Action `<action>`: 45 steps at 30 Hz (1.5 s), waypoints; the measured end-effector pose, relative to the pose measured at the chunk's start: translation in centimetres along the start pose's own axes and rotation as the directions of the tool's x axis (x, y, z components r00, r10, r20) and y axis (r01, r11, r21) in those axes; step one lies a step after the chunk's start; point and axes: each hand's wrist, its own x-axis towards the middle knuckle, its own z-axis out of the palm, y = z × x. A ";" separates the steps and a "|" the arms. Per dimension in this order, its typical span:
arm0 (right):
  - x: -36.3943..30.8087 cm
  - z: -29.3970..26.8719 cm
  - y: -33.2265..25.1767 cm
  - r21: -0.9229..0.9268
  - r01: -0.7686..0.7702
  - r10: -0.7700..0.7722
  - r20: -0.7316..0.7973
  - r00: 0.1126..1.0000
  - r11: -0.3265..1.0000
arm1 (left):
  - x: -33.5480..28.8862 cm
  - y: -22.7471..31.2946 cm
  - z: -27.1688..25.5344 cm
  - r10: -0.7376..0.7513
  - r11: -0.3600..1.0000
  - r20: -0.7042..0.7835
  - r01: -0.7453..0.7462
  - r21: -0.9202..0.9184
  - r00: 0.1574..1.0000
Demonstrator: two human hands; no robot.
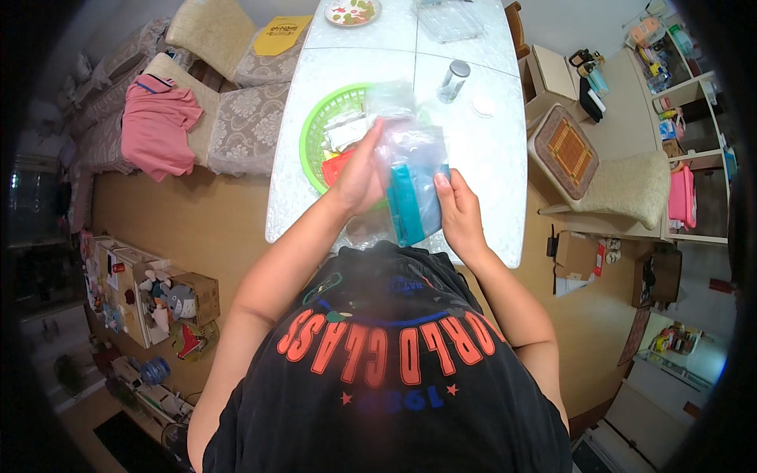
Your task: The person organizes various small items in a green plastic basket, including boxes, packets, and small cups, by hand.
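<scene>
Above the table's near edge I hold a clear plastic bag (418, 142) with a teal packet (405, 206) showing in its lower part. My left hand (364, 175) grips the bag from the left, with its thumb pointing up along the plastic. On the other side, my right hand (463, 211) pinches the bag's right edge, thumb on top. Beyond my left hand stands a bright green basket (313, 130), partly covered by that hand and the bag. White packets (345, 134) and a red packet (336, 167) lie in it.
On the white table (493, 181) stand a clear jar with a grey lid (454, 80), a small white disc (482, 106), a patterned plate (352, 12) and a clear plastic tray (449, 22). A cushioned chair (568, 150) is at the right, and a chair with pink clothing (162, 122) at the left.
</scene>
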 end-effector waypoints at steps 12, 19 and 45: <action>0.0 0.1 -0.9 -0.357 0.491 -0.509 0.048 0.859 0.795 | 0.3 -1.7 -2.0 0.313 0.836 -0.065 -0.243 0.492 0.947; 2.4 1.3 -1.5 -0.546 0.006 -0.036 -0.044 0.998 0.838 | -0.2 -1.9 -2.6 0.218 0.788 0.001 -0.177 0.590 0.976; -2.6 -0.4 5.6 0.524 -0.556 0.379 0.413 0.828 0.645 | -6.5 -1.5 -8.0 0.152 0.988 -0.275 -0.149 0.031 0.950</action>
